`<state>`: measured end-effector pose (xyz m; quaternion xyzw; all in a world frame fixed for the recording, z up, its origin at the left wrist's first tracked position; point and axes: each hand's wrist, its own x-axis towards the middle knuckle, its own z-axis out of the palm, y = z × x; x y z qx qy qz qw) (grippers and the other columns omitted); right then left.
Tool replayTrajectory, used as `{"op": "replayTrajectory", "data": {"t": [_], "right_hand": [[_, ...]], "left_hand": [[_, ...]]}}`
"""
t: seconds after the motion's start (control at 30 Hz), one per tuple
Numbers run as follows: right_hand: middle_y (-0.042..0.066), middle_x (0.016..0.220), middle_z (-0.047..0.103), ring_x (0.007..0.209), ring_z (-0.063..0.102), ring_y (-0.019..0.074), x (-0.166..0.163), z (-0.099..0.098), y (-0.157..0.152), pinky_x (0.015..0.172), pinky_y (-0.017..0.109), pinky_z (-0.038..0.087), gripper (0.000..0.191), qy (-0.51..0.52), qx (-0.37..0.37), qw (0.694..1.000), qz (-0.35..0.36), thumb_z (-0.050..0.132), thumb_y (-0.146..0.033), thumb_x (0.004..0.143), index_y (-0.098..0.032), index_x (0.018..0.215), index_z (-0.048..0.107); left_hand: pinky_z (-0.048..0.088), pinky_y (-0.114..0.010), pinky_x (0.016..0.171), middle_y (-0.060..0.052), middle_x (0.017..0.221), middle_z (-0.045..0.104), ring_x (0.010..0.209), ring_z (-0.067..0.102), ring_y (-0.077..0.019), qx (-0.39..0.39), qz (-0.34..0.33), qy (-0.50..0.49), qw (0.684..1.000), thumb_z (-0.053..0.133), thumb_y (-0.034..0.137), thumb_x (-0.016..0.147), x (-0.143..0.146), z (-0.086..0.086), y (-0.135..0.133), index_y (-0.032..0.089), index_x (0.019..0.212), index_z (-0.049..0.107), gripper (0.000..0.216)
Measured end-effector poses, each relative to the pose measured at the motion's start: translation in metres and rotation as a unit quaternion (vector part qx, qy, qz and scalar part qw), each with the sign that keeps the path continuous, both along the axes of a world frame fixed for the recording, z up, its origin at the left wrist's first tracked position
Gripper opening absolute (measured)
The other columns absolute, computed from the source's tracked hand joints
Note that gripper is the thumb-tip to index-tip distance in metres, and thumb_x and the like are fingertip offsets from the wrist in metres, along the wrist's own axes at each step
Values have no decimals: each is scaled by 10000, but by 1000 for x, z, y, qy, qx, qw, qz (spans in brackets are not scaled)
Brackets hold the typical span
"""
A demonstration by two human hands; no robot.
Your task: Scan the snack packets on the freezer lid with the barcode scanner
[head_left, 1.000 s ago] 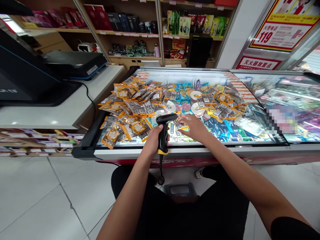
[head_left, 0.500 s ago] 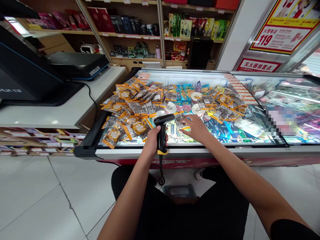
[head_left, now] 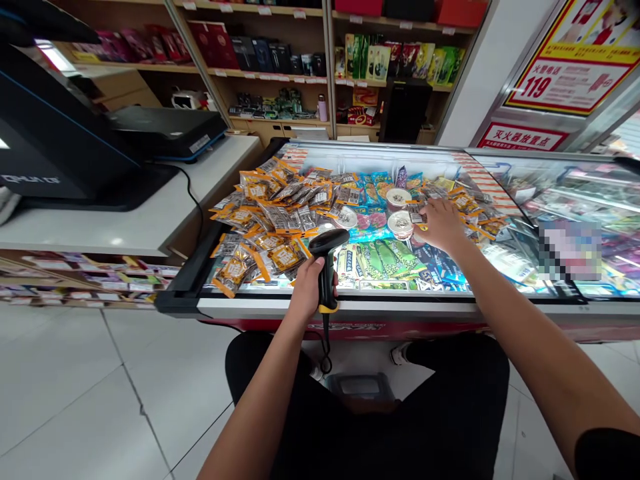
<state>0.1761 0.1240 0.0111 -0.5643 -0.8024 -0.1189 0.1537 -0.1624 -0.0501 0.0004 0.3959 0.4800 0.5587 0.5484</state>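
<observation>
My left hand (head_left: 306, 288) is wrapped round the grip of a black barcode scanner (head_left: 327, 267) with a yellow base, upright at the chest freezer's front edge. A cable hangs from its lower end. My right hand (head_left: 443, 223) is over the smaller pile of snack packets (head_left: 487, 220) at the right, with its fingers bent round a clear, orange-edged snack packet (head_left: 416, 212). The hand covers most of this packet. To the left of the scanner lies a larger heap of the same packets (head_left: 285, 217) on the freezer's glass top.
Under the chest freezer's glass (head_left: 390, 150) show round tubs (head_left: 400, 223) and green ice-pop packs (head_left: 387, 259). A counter (head_left: 185, 200) at the left bears a checkout terminal (head_left: 55, 133) and a black scale (head_left: 165, 127). Stocked shelves (head_left: 280, 73) stand behind.
My right hand has moved right, from beside the scanner to the right-hand pile, and the packet near the scanner is gone from there. My left hand keeps the scanner in about the same place.
</observation>
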Motion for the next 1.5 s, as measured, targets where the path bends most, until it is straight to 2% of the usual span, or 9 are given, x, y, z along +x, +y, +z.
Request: {"op": "replayTrajectory", "data": {"t": [0.1, 0.2, 0.33, 0.43, 0.57, 0.7, 0.9, 1.13, 1.5], "right_hand": [[221, 1480, 507, 1437, 396, 403, -33, 13, 1, 1177, 597, 322, 469, 29, 23, 999, 32, 573, -407, 940, -124, 1313, 595], [179, 1512, 516, 1445, 422, 352, -89, 18, 10, 1175, 532, 378, 518, 62, -17, 992, 112, 459, -440, 1021, -150, 1446, 518], [94, 1682, 352, 1533, 334, 349, -158, 6, 33, 1209, 546, 358, 639, 88, -102, 977, 167, 439, -522, 1045, -242, 1614, 368], [94, 1699, 322, 1544, 307, 373, -181, -7, 46, 1215, 585, 331, 647, 80, -131, 974, 167, 455, -539, 1042, -251, 1618, 385], [105, 1584, 467, 1481, 374, 378, -170, -13, 39, 1199, 602, 341, 508, 74, -103, 977, 171, 506, -516, 1030, -268, 1464, 599], [101, 1421, 563, 1373, 478, 349, -140, -4, 3, 1144, 577, 408, 396, 77, -111, 961, 239, 478, -490, 1048, -321, 1317, 715], [72, 1533, 530, 1504, 368, 294, -112, -5, -38, 1227, 561, 341, 458, 142, -142, 924, 325, 469, -394, 1053, -307, 1502, 506], [104, 1596, 471, 1519, 362, 344, -105, -24, -30, 1242, 618, 290, 636, 132, -112, 934, 312, 607, -540, 970, -295, 1538, 459], [114, 1608, 452, 1509, 378, 326, -105, -35, -24, 1264, 551, 272, 813, 114, -116, 946, 280, 781, -463, 819, -241, 1540, 479]], "left_hand": [[426, -230, 382, 6, 634, 643, 414, 570, -139, -7, -4, -2, 1000, 582, 590, 864, 1, 1, 2, 176, 1015, 587, 441], [430, -234, 382, 7, 628, 639, 412, 574, -141, -10, -7, -1, 1000, 574, 599, 867, 1, 0, 4, 178, 1011, 582, 446], [439, -243, 381, 12, 618, 629, 410, 576, -147, -10, 2, -7, 1000, 578, 612, 872, 1, 0, 3, 189, 977, 552, 437], [439, -243, 382, 9, 614, 629, 406, 575, -146, -17, 6, -6, 1000, 568, 616, 880, 2, 1, 2, 189, 960, 543, 434], [447, -243, 390, 11, 615, 627, 409, 576, -143, -21, 1, -9, 1000, 581, 626, 869, 2, 2, 3, 189, 962, 547, 448], [453, -244, 388, 6, 629, 635, 414, 569, -141, -15, -7, -6, 1000, 572, 588, 885, 1, 1, 4, 188, 974, 548, 410], [441, -238, 373, 4, 655, 640, 428, 582, -148, 0, -32, 7, 999, 549, 536, 921, 0, 0, 2, 171, 1024, 585, 381], [456, -245, 392, 0, 640, 649, 427, 587, -153, -25, -80, 36, 996, 545, 549, 932, -3, 2, -3, 172, 1005, 567, 384], [472, -241, 438, -2, 627, 653, 445, 603, -149, -37, -129, 131, 982, 544, 532, 932, -1, 19, -12, 191, 940, 524, 341]]}}
